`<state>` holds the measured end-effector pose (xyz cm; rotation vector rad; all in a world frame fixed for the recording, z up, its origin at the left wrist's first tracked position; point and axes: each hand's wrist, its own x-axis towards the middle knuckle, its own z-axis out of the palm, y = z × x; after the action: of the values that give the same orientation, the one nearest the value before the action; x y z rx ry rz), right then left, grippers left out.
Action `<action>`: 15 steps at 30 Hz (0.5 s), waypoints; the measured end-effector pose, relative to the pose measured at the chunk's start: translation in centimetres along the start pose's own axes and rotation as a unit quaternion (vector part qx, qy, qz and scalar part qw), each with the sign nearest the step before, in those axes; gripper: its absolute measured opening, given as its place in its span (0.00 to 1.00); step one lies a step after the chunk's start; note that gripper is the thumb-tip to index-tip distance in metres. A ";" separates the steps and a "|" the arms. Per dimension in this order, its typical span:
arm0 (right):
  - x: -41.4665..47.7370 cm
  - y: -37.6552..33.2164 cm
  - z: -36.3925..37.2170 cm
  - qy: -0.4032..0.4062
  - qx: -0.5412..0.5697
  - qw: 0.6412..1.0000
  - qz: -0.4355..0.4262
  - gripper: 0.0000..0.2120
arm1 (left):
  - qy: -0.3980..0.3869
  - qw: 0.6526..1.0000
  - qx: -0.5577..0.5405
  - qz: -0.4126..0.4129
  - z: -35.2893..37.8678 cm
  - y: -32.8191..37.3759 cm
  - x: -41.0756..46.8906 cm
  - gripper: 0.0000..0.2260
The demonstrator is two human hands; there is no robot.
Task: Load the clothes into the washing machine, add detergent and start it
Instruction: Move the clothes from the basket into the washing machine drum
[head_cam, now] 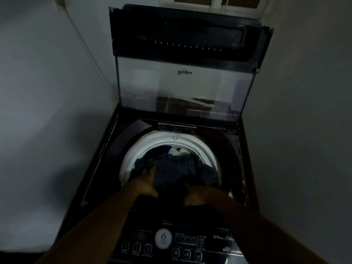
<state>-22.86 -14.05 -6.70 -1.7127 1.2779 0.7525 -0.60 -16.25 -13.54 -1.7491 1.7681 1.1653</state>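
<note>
A dark top-loading washing machine [245, 161] stands in a corner with its glass lid [181, 88] raised upright. Inside the white drum rim [133, 149] lies a heap of dark clothes [175, 168], with a pale piece at the back. Both my arms reach into the drum. My left hand [146, 184] holds the left side of a dark grey garment at the front of the heap. My right hand [198, 196] sits lower right on the clothes, its fingers buried in the dark fabric. The light is dim and details are blurred.
The control panel [171, 242] with a round dial and several buttons runs along the machine's near edge, under my forearms. Plain walls [47, 111] close in on the left and right. A window frame [215, 1] shows above the lid.
</note>
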 end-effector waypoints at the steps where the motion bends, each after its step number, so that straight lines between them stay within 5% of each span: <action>1: 0.7 -0.1 0.8 -0.025 -0.013 1.000 0.007 0.37 | -0.012 1.000 -0.002 -0.015 0.1 0.0 0.3 0.57; 6: 1.9 -0.9 0.0 -0.048 -0.083 0.995 -0.002 0.31 | -0.024 0.998 0.043 -0.047 0.1 1.2 1.1 0.52; 10: 1.1 0.0 -2.7 0.183 -0.051 0.982 -0.015 0.21 | 0.135 0.982 0.133 -0.011 -0.9 1.6 -0.6 0.51; 12: 1.2 0.8 -3.4 0.313 -0.059 0.948 0.013 0.26 | 0.237 0.952 0.189 0.032 -1.4 1.8 -1.0 0.45; 15: 1.1 1.3 -2.8 0.211 -0.041 0.976 0.039 0.41 | 0.150 0.977 0.133 0.073 -0.8 1.3 -0.1 0.53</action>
<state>-23.83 -17.23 -6.72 -1.9694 1.6261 0.5030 -1.64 -17.00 -12.62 -1.7256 2.1461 0.6985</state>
